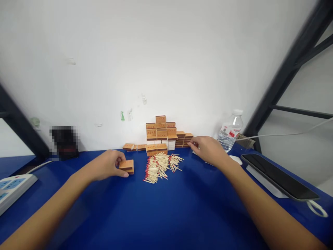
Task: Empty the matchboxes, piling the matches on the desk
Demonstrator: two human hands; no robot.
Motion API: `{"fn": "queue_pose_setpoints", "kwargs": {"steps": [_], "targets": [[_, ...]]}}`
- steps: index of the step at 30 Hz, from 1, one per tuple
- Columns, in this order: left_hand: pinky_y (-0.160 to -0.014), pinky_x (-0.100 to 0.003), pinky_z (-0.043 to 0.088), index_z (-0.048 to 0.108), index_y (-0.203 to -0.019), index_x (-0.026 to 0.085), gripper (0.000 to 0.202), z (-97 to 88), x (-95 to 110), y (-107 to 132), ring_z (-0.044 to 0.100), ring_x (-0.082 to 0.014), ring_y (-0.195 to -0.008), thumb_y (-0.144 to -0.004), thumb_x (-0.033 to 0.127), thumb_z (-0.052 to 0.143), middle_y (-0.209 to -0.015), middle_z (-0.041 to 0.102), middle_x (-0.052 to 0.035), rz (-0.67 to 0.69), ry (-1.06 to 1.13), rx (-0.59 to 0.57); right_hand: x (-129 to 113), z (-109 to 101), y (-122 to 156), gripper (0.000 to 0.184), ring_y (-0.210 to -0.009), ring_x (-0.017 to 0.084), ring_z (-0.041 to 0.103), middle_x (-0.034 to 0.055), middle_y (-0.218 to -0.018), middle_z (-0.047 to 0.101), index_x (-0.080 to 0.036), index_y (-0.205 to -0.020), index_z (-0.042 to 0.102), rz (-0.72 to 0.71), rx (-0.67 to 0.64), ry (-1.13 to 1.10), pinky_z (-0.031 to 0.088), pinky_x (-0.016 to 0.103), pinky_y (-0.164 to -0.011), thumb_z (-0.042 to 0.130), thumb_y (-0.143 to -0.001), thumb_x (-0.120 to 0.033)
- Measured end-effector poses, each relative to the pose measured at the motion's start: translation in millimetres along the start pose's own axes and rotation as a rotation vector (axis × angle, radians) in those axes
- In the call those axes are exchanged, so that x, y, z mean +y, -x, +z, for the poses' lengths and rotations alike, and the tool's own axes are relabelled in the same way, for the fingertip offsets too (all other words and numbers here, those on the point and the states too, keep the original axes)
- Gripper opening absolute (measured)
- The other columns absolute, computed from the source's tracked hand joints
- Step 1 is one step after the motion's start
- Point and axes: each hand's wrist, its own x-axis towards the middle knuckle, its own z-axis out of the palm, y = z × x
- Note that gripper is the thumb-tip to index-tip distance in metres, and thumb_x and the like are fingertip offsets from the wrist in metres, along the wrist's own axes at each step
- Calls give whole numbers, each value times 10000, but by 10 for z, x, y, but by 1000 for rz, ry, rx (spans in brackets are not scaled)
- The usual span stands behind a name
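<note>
My left hand (110,165) is closed around two matchboxes (126,165), one on top of the other, at the left of the blue table. My right hand (208,149) has its fingers curled at the right end of a low stack of matchboxes (180,140); whether anything is pinched between the fingertips is hidden. Between my hands lies a loose heap of matches (156,167) with red heads. Behind it, more matchboxes (160,125) are piled up in steps against the wall. A few matchboxes (128,146) lie flat to the left of that pile.
A water bottle (230,132) stands behind my right forearm. At the right a phone (278,177) rests on a white support (265,181), with a cable near it. A power strip (17,189) is at the left edge, and a dark blurred object (65,142) stands by the wall.
</note>
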Motion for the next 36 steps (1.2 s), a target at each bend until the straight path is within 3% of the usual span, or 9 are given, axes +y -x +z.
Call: {"fn": "queue_pose_setpoints", "kwargs": {"steps": [4,7,10,13,16,20,26,31,36], "targets": [[-668,-306,482,764,-842,253,259,49,97,112,687,-224,-784,-740,484,818,-844,757,-13,61,119,31,-88,0,13,286,-783,252,676,104,-850,758,-200,-838,714,-28,47,-111,445,352,-681,518,-1006,-324],[-753,-345,538,783,-945,259,276,114,259,86,699,-229,-822,-797,490,809,-911,782,-31,174,223,196,-391,-6,69,315,-687,221,641,74,-759,723,-203,-790,697,-11,-4,-526,476,351,-625,571,-983,-417],[-863,-406,568,773,-1085,262,373,278,492,94,715,-260,-945,-803,497,837,-1072,788,-59,250,296,415,-862,46,204,418,-672,203,656,68,-881,725,-210,-1091,683,61,-241,-1160,515,310,-478,619,-937,-593],[-898,-426,583,753,-1172,280,385,479,702,168,714,-262,-1002,-839,457,832,-1104,779,-58,316,335,479,-1252,144,360,540,-709,203,674,40,-865,683,-222,-1212,596,131,-335,-1475,538,277,-417,717,-865,-616],[-894,-444,598,741,-1223,304,380,617,791,249,712,-271,-1029,-874,438,808,-1106,776,-61,340,340,508,-1393,238,448,510,-645,169,639,6,-801,652,-219,-1124,596,163,-279,-1539,498,231,-381,789,-815,-576],[-907,-459,610,715,-1264,303,395,688,757,293,716,-264,-1033,-897,429,788,-1143,772,-61,369,318,560,-1341,325,439,521,-617,158,623,-16,-770,644,-230,-1102,542,180,-219,-1538,461,210,-372,806,-802,-563],[-856,-444,624,724,-1231,292,364,700,716,306,717,-258,-980,-904,443,778,-1100,780,-61,358,319,676,-1332,310,428,451,-765,167,641,51,-976,670,-232,-1042,561,214,-108,-1556,521,224,-452,730,-866,-611],[-804,-423,639,737,-1232,313,349,711,749,332,720,-250,-935,-915,457,755,-1059,777,-58,312,391,662,-1394,279,473,439,-903,222,650,69,-964,662,-221,-1014,659,99,-330,-1561,565,256,-510,735,-858,-623],[-741,-410,642,753,-1207,336,399,728,774,336,727,-246,-881,-849,503,807,-1021,779,-48,206,482,655,-1359,226,450,430,-828,191,642,64,-963,666,-215,-998,669,237,-222,-1565,539,243,-493,768,-836,-601]]}}
